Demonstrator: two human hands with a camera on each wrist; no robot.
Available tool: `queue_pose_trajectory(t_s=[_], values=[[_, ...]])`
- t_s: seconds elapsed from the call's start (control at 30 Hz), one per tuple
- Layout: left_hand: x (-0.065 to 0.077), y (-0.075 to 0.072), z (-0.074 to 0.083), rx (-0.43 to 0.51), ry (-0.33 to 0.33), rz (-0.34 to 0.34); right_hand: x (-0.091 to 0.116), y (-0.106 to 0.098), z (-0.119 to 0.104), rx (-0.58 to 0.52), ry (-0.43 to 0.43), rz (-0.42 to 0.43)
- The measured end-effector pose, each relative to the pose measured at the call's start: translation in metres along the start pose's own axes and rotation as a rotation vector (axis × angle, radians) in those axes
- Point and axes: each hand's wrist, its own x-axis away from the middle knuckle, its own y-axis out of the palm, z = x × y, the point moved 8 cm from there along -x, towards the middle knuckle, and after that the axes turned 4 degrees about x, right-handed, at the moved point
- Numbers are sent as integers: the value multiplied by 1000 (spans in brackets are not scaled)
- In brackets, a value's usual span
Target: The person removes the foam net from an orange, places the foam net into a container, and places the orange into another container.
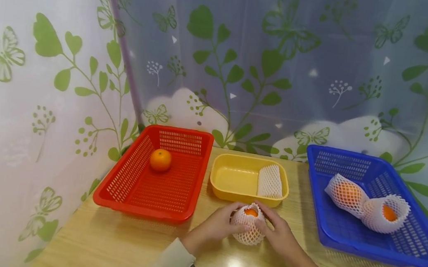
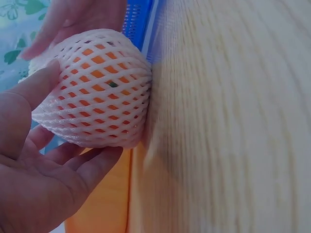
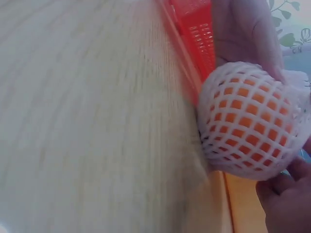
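An orange in a white foam net sleeve (image 1: 248,231) stands on the table in front of the yellow basket, its orange top showing through the sleeve's opening. My left hand (image 1: 216,224) grips it from the left, and my right hand (image 1: 278,233) holds it from the right. In the left wrist view the thumb and fingers of my left hand (image 2: 53,179) curve around the net. From the right wrist view, the fingers of my right hand (image 3: 291,199) press on the sleeve's lower side, and the base of the netted orange (image 3: 248,121) meets the tabletop.
A red basket (image 1: 139,211) at the left holds one bare orange (image 1: 160,160). The yellow basket (image 1: 232,192) has a flat foam net sleeve (image 1: 270,181) inside. In the blue basket (image 1: 359,247) at the right lie two netted oranges (image 1: 347,194). A patterned curtain (image 1: 241,69) hangs behind.
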Motion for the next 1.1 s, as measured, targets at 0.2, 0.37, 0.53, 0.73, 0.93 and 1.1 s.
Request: queue_pose_trajectory(t_s=[0.2,0.37,0.53,0.73,0.93,1.1], values=[[4,-1,-5,27,-22,8,-1,6,4,6,47,20],[4,-2,-6,28,-15,31,-2,2,-4,-9,13,88],[2,0,-3,-1,21,30,-4,-3,-6,-34,17,137],[0,2,3,-25,64,28,-6,-8,-11,26,-60,207],[0,3,9,-55,82,24,-4,-10,-14,45,-113,234],[-2,4,12,-56,90,42,-6,-9,-12,78,-66,212]])
